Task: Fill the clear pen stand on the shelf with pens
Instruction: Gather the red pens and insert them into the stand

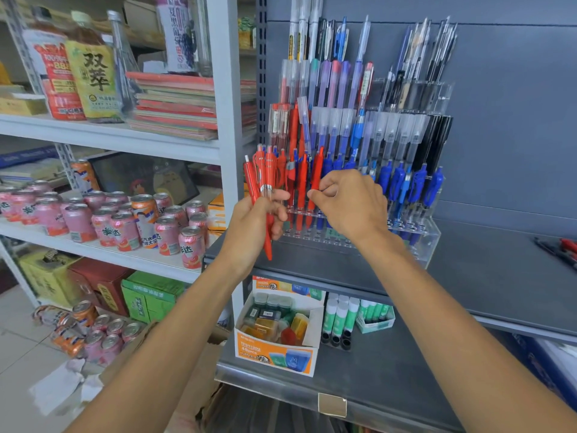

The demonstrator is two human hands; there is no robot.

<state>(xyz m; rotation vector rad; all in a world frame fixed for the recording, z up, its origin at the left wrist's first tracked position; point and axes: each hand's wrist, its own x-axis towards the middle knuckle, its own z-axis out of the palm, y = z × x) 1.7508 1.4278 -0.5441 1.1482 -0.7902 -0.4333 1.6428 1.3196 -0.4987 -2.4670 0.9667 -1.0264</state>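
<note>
**Red in the fingers, blue and black in the rack**

The red pens (265,182) gripped in the left fingers (278,195) are bright red, one with a clear, silver-ringed barrel. The single red pen (317,173) pinched by the right fingers (327,184) is the same red. Behind both, the clear pen stand (418,242) is colourless and see-through. Its rows run red behind the left fingers, with blue pens (415,182) right of the right fingers, black pens (437,139) above those and purple pens (324,82) higher still. The shelf (499,276) is dark grey. Far left of the left fingers the cans (78,220) are pink, some orange. Below the fingers, a box (274,354) is orange and white.
</note>
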